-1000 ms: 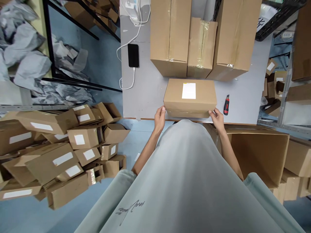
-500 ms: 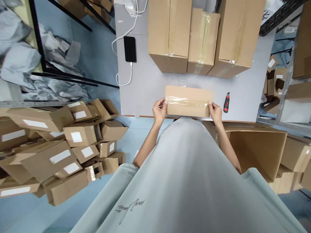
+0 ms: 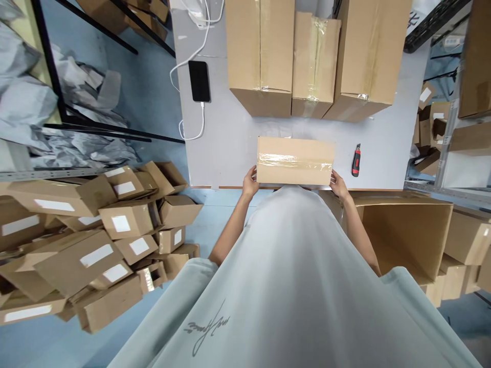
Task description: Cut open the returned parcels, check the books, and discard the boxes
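A small taped cardboard box [image 3: 295,153] lies at the front edge of the grey table [image 3: 222,153], with shiny clear tape running along its top. My left hand [image 3: 250,183] grips its left end, fingers tucked against the side and partly hidden. At the opposite end my right hand [image 3: 338,184] holds the lower right corner, its fingertips partly behind the cardboard. To the right of the box rests a red and black utility knife [image 3: 356,160], touched by neither hand.
Three taped cartons [image 3: 261,56] stand at the back of the table. A phone [image 3: 199,82] on a white cable [image 3: 202,122] lies at left. Used boxes [image 3: 95,250] pile up on the left floor; a large open carton [image 3: 402,240] sits below the table's right side.
Both hands have shifted from the top edges of the box lower down its ends, thumbs no longer on top. The view has moved slightly; the box stays at the table edge.
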`<state>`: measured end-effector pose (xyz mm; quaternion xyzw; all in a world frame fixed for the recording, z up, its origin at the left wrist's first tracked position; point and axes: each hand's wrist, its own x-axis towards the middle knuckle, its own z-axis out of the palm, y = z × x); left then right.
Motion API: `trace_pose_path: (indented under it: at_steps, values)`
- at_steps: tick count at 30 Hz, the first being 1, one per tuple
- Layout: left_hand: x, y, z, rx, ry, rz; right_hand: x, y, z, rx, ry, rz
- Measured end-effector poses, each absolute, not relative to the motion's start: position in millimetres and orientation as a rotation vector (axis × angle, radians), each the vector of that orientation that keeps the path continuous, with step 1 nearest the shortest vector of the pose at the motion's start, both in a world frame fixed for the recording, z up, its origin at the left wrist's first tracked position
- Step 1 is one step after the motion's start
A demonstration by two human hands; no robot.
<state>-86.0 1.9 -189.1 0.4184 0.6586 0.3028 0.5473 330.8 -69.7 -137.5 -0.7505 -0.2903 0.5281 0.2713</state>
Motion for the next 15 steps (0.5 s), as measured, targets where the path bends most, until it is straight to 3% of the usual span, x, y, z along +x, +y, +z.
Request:
trace_pose_path:
  at_steps: [9,15]
  values:
    - [-65.5,12.5,-176.9,0.965,1.54,0.626,302.4,-54.0,-134.6,-1.952,-0.839,1.455]
    - [-79.6,23.1,-143.5,0.972,1.409,0.667,312.5,-62.3,-101.2,-1.846,-0.883,1.453]
